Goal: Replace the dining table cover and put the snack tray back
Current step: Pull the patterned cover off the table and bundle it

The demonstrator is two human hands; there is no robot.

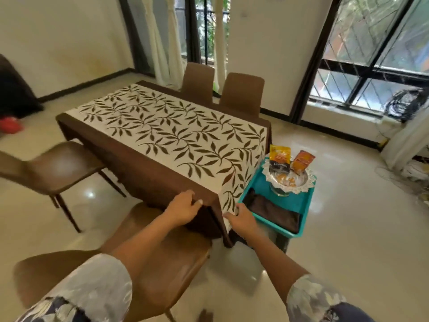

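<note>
Brown leather-look chair (58, 168) stands at the left, angled away from the dining table. A second brown chair (151, 247) sits nearest us, under our forearms. The table cover (167, 133) lies spread over the table in the middle: cream cloth printed with dark leaves, with a plain brown border that hangs down the sides. At the table's near corner, our left hand (183, 209) curls its fingers over the brown edge of the cover and grasps it. Just to its right, our right hand (241, 219) pinches the cream leaf-printed hem where it hangs off the corner. Two more brown chairs (198, 80) stand at the far side. Right of the table, touching its hanging cloth, is a teal crate (293, 201). Inside it the snack tray (299, 178), a silver dish with a lacy white rim, holds two snack packets (279, 156); a folded dark cloth (274, 211) lies at the crate's near end.
</note>
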